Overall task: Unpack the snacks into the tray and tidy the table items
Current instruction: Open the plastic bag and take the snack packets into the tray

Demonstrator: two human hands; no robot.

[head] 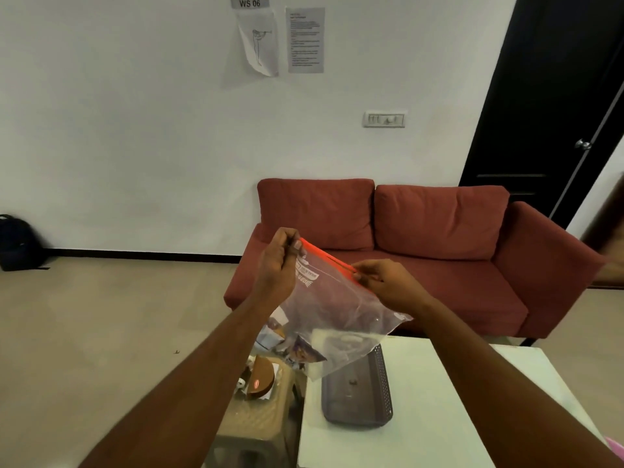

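I hold a clear zip bag (332, 309) with a red zip strip up in the air above the table. My left hand (280, 261) pinches the strip's left end. My right hand (381, 282) pinches the strip further right. Snack packets (297, 349) lie bunched in the bag's lower left corner. Below the bag, a dark grey perforated tray (358, 396) rests on the white table (439, 400).
A beige plastic stool (263, 413) stands left of the table with a brown round container (261, 378) and small items on it. A red sofa (422, 251) is behind the table. A dark backpack (17, 243) leans on the far left wall.
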